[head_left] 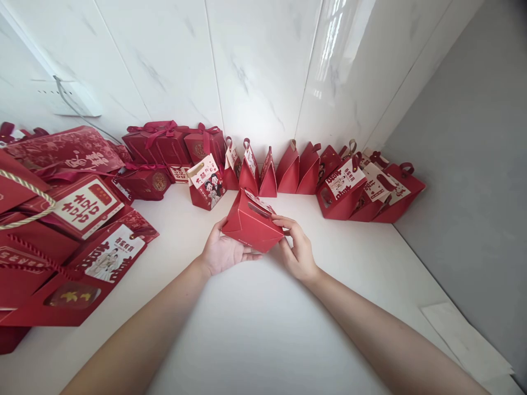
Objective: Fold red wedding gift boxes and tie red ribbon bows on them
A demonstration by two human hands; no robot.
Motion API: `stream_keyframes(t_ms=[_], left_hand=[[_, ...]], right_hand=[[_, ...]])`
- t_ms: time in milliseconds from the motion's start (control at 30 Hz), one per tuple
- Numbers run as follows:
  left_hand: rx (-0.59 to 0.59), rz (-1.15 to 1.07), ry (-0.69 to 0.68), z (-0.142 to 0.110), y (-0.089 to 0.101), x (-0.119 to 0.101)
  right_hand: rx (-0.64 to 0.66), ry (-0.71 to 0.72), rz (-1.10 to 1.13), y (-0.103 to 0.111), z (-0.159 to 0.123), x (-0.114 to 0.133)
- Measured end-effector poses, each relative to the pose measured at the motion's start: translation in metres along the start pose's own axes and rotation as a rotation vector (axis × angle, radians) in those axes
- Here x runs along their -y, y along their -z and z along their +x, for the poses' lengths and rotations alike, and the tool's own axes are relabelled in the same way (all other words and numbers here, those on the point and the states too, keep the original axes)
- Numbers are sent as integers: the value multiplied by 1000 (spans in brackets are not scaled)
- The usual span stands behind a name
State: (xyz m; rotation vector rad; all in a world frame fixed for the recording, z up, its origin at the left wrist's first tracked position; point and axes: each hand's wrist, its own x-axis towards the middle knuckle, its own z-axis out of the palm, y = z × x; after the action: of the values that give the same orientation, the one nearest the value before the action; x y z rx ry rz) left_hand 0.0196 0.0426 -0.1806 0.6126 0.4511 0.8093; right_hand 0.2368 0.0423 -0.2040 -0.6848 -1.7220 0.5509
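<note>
Between my two hands is a red paper gift box [252, 227], tilted so that its folded side and bottom face me. My left hand [226, 251] supports it from the left and below, with the palm up and fingers under it. On the right, my right hand [298, 249] grips the box's edge between thumb and fingers. Just behind it on the table stands a small red box [207, 182] with a cartoon couple on its white flap. A row of pointed red boxes [288, 171] with loop handles stands behind, by the wall.
Large red gift bags and boxes [74, 296] crowd the left side of the white table [255, 329]. Ribboned boxes [164, 142] stand at the back left. More red boxes [343, 189] cluster at the back right. White paper [465, 337] lies at the right edge.
</note>
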Motion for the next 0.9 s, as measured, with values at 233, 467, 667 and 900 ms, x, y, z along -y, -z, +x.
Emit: stream_keyframes(t_ms=[233, 467, 667, 900], left_hand=[[-304, 26, -224, 6, 6, 2], [-491, 397, -624, 12, 7, 12], [-445, 732, -727, 7, 6, 24], [-249, 1081, -593, 3, 8, 24]], right_hand=[[7, 26, -11, 4, 0, 2], [2, 82, -69, 2, 0, 3], [61, 276, -206, 3, 1, 13], [-232, 330, -356, 11, 15, 47]])
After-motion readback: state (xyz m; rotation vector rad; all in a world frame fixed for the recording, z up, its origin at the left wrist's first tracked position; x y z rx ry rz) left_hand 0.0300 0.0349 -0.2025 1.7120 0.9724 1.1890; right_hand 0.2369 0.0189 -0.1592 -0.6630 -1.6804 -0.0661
